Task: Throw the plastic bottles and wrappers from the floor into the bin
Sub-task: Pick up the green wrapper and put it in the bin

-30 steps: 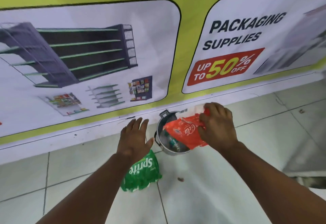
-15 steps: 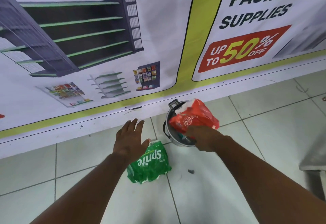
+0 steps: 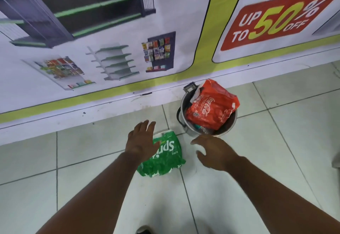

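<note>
A small round metal bin (image 3: pixel 184 104) stands on the tiled floor against the wall banner. A crumpled red Coca-Cola wrapper (image 3: pixel 211 106) sticks out of its top, over a bottle partly hidden beneath. A green Sprite wrapper (image 3: pixel 165 158) lies flat on the floor left of the bin. My left hand (image 3: pixel 140 139) hovers over the Sprite wrapper's left edge, fingers spread, holding nothing. My right hand (image 3: pixel 215 151) is low to the floor just in front of the bin, fingers apart and empty.
A large printed banner (image 3: pixel 110 40) with shelf pictures and a red "UP TO 50% OFF" sign covers the wall behind the bin. Pale floor tiles (image 3: pixel 276 141) stretch to the right and toward me. A dark shoe tip (image 3: pixel 143 231) shows at the bottom edge.
My right hand has let go of the red Coca-Cola wrapper, which now rests in the bin, and has pulled back toward me. My left hand stays over the Sprite wrapper.
</note>
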Demonstrator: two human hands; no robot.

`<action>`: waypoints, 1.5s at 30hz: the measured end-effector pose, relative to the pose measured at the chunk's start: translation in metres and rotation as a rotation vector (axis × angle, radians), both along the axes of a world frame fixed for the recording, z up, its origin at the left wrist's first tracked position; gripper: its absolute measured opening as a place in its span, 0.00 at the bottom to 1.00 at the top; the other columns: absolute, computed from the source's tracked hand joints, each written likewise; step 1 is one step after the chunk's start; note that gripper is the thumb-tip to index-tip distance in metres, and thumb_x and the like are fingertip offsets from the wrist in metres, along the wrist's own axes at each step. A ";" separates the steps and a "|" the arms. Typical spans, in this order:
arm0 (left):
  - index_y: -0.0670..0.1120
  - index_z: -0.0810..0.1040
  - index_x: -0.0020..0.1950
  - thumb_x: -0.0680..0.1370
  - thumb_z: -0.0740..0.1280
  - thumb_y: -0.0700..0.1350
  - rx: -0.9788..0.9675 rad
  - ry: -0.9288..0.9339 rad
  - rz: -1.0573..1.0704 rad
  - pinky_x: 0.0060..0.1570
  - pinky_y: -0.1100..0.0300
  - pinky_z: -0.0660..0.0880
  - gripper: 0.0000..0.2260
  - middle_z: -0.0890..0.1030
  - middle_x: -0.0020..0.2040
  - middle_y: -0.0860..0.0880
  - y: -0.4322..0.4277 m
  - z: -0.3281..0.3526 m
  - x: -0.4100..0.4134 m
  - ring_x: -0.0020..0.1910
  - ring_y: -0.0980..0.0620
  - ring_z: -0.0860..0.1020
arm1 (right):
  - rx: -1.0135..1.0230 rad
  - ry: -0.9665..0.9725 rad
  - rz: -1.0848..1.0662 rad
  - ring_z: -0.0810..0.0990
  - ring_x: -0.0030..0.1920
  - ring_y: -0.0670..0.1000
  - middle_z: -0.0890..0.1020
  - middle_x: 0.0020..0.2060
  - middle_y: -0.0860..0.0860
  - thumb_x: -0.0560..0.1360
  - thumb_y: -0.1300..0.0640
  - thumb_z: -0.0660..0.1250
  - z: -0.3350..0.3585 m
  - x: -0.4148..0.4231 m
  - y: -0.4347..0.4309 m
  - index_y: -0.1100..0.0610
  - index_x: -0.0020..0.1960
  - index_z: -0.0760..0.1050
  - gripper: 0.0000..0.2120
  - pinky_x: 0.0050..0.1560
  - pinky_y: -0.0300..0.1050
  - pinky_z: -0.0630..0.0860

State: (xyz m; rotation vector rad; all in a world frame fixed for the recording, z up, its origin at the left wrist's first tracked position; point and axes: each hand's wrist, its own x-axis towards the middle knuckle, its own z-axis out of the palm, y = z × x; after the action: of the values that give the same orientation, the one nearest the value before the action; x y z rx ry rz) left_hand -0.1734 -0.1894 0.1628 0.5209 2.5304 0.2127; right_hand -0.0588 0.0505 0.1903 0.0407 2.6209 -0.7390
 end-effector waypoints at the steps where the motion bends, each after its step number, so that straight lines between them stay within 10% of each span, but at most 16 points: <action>1: 0.51 0.51 0.77 0.76 0.64 0.58 -0.009 -0.011 0.010 0.72 0.45 0.58 0.35 0.54 0.79 0.46 -0.004 -0.017 0.002 0.77 0.44 0.52 | -0.012 -0.034 0.030 0.76 0.60 0.50 0.79 0.60 0.48 0.73 0.53 0.65 -0.021 0.004 -0.010 0.50 0.63 0.74 0.18 0.62 0.46 0.72; 11: 0.55 0.49 0.77 0.71 0.71 0.58 -0.059 -0.200 0.373 0.65 0.37 0.67 0.42 0.57 0.76 0.41 -0.054 -0.168 0.013 0.72 0.35 0.59 | -0.073 -0.245 -0.276 0.60 0.72 0.59 0.57 0.75 0.54 0.65 0.45 0.73 -0.202 -0.015 -0.089 0.51 0.75 0.47 0.49 0.68 0.58 0.67; 18: 0.58 0.63 0.68 0.65 0.72 0.60 0.462 -0.475 0.831 0.53 0.42 0.80 0.34 0.77 0.60 0.47 -0.032 -0.210 0.036 0.56 0.43 0.79 | -0.467 -0.305 -0.564 0.72 0.66 0.52 0.70 0.69 0.47 0.45 0.35 0.82 -0.252 -0.014 -0.111 0.40 0.74 0.42 0.70 0.63 0.56 0.74; 23: 0.55 0.71 0.65 0.77 0.66 0.56 0.750 -0.755 0.947 0.47 0.53 0.79 0.17 0.82 0.57 0.50 0.015 -0.173 0.047 0.52 0.51 0.81 | -0.547 -0.266 -0.447 0.79 0.50 0.36 0.80 0.52 0.37 0.55 0.54 0.84 -0.213 -0.008 -0.116 0.43 0.67 0.60 0.49 0.43 0.26 0.73; 33: 0.58 0.77 0.62 0.71 0.62 0.71 0.696 -1.010 0.687 0.63 0.45 0.70 0.26 0.81 0.60 0.55 0.006 -0.055 0.053 0.60 0.52 0.76 | -0.263 -0.158 -0.404 0.81 0.50 0.52 0.83 0.50 0.50 0.72 0.57 0.68 -0.065 0.020 -0.060 0.49 0.61 0.70 0.19 0.50 0.43 0.75; 38: 0.59 0.78 0.56 0.69 0.68 0.67 0.753 -0.639 0.787 0.57 0.49 0.75 0.20 0.82 0.54 0.52 0.023 0.014 0.033 0.57 0.49 0.79 | -0.169 0.068 -0.499 0.80 0.55 0.55 0.83 0.55 0.51 0.71 0.58 0.68 0.009 0.007 -0.013 0.47 0.66 0.70 0.24 0.55 0.47 0.76; 45: 0.54 0.66 0.71 0.74 0.68 0.56 0.496 0.068 0.301 0.63 0.46 0.71 0.27 0.73 0.67 0.46 0.058 0.054 0.003 0.65 0.44 0.70 | 0.310 0.147 -0.300 0.80 0.49 0.65 0.74 0.60 0.58 0.71 0.61 0.67 0.041 -0.065 0.052 0.51 0.66 0.67 0.24 0.43 0.52 0.75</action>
State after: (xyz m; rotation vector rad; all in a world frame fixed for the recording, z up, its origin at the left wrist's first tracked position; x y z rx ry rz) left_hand -0.1701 -0.1314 0.2165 0.3267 2.6098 0.9640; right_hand -0.1242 0.1023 0.2317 0.4948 2.8835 -0.4335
